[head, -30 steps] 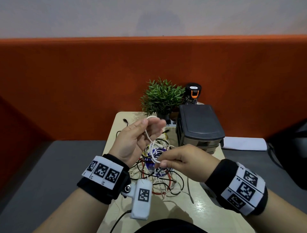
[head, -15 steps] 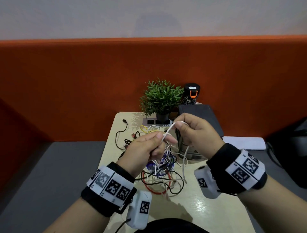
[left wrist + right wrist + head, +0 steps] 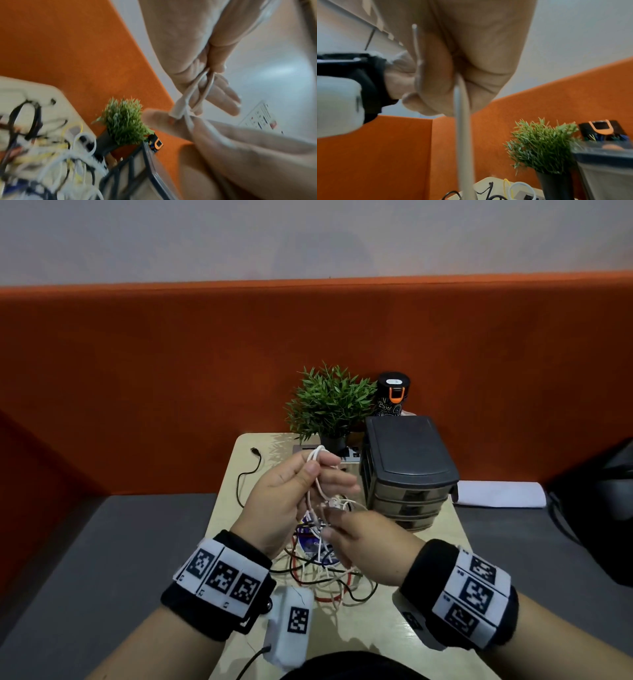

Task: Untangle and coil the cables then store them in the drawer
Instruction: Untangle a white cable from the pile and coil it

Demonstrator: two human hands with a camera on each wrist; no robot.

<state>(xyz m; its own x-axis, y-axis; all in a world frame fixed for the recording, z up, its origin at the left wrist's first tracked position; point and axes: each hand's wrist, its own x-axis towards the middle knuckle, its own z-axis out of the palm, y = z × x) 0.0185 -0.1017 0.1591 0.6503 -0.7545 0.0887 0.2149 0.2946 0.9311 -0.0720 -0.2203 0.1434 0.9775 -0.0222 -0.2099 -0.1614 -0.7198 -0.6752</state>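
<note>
Left hand (image 3: pixel 291 498) pinches loops of white cable (image 3: pixel 317 474) above desk (image 3: pixel 442 529); right hand (image 3: pixel 370 546) grips trailing run lower down, above tangled pile (image 3: pixel 329 580). Cable thin, light, limp, likely springy; best held at loop crown, fed through fingers. Drawer unit (image 3: pixel 407 470) just beside, drawers apparently closed. Bottle (image 3: pixel 392 395) lettering too small to read.

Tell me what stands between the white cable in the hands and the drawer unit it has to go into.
Nothing solid stands between the white cable, held by left hand and right hand, and the drawer unit. But its drawers look closed, and the cable runs down into the tangled pile.
</note>
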